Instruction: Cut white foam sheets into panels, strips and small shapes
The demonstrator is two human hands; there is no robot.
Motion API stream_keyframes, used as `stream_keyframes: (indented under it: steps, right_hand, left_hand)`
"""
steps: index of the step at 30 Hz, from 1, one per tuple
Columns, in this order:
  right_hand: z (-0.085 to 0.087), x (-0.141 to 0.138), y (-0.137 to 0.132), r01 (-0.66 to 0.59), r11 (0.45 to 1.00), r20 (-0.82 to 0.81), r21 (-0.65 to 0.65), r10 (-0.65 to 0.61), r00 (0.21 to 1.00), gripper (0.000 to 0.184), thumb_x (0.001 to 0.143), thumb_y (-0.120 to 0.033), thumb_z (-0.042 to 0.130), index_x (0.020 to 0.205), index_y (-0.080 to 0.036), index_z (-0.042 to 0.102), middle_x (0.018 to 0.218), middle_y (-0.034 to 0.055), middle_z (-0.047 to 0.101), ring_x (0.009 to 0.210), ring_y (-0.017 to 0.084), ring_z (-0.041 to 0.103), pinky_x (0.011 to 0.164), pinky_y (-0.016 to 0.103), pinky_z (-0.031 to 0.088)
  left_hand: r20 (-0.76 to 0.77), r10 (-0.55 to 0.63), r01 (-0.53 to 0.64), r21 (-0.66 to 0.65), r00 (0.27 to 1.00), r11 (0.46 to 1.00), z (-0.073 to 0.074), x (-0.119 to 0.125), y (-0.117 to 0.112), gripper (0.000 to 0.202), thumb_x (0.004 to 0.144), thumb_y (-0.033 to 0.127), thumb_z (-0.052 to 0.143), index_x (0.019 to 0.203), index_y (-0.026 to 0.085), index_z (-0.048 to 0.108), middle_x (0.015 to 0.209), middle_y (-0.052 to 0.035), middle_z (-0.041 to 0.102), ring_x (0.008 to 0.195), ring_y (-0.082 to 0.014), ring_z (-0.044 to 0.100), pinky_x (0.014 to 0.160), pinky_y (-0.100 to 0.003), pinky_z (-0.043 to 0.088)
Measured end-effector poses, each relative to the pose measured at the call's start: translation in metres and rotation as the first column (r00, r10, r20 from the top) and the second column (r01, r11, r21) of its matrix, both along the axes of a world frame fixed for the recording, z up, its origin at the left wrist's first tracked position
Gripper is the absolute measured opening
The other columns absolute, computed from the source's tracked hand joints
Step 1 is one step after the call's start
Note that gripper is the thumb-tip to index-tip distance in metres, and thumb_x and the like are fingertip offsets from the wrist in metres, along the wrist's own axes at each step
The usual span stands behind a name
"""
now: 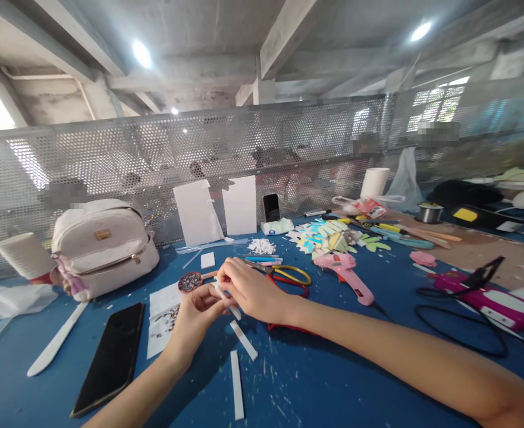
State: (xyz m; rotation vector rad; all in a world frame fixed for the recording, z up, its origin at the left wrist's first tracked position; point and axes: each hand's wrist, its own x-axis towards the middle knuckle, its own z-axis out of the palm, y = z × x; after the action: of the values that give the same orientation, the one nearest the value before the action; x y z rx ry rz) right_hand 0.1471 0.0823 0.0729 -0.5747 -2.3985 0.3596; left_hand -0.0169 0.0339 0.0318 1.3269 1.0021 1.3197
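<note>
Over the middle of the blue table, my left hand [198, 314] and my right hand [249, 291] meet around a narrow white strip [220, 292]. Both hands are closed on it with fingertips pinched, and my right fingers partly hide it. Two more white strips lie just below: one slanted strip [244, 340] and one nearly upright strip [237, 385]. Beside my left hand is a white sheet [157, 324] with small dark bits on it. A red-rimmed round dish [191, 282] of dark bits sits behind. Yellow- and red-handled scissors [295, 274] lie beyond my right wrist.
A black phone [110, 359] and white plastic knife [59, 342] lie left, before a pale backpack [105, 246]. To the right are a pink glue gun [344, 273], paper scraps [328, 236] and a magenta device [489, 303] with a black cable. A perforated metal screen [230, 142] borders the back.
</note>
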Motion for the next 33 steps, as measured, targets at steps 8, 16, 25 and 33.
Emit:
stream_keyframes:
  steps: [8,16,25,33]
  right_hand:
    - [0.004,0.0,-0.003,-0.023,0.997,-0.094,-0.077,0.015,0.995,0.019,0.099,-0.009,0.043,0.087,-0.022,0.039,0.092,0.0025,0.053,0.083,0.018,0.049,0.076,0.031,0.041]
    - [0.01,0.003,0.001,-0.01,0.996,-0.11,-0.093,0.0,0.994,0.014,0.1,-0.013,0.049,0.088,-0.022,0.047,0.095,0.0032,0.056,0.087,0.018,0.053,0.077,0.031,0.042]
    - [0.005,0.002,0.002,-0.032,0.993,-0.096,-0.116,0.021,0.995,0.014,0.097,-0.011,0.055,0.088,-0.02,0.051,0.094,0.0023,0.058,0.089,0.017,0.053,0.08,0.03,0.042]
    - [0.005,0.003,-0.002,-0.054,0.992,-0.11,-0.117,0.041,0.993,0.016,0.098,-0.011,0.042,0.086,-0.022,0.042,0.091,0.003,0.053,0.083,0.018,0.05,0.078,0.032,0.041]
  left_hand:
    - [0.006,-0.039,0.039,-0.029,0.999,0.999,-0.001,-0.002,0.0,0.031,0.073,0.04,0.084,0.081,0.015,0.068,0.083,-0.0049,0.075,0.074,-0.0143,0.068,0.074,-0.024,0.056]
    - [0.008,-0.04,0.04,-0.059,0.999,0.997,0.0,0.0,-0.004,0.034,0.074,0.044,0.084,0.082,0.014,0.07,0.088,-0.0079,0.077,0.08,-0.0165,0.071,0.076,-0.024,0.057]
    - [-0.021,-0.025,0.024,-0.036,0.999,0.999,0.001,0.001,-0.003,0.034,0.073,0.045,0.083,0.086,0.015,0.073,0.084,-0.0067,0.077,0.074,-0.0144,0.069,0.074,-0.023,0.056]
    - [-0.128,0.047,-0.036,0.088,0.991,0.995,0.001,-0.002,0.0,0.034,0.075,0.049,0.08,0.078,0.016,0.071,0.076,-0.0039,0.072,0.072,-0.0159,0.067,0.072,-0.025,0.055]
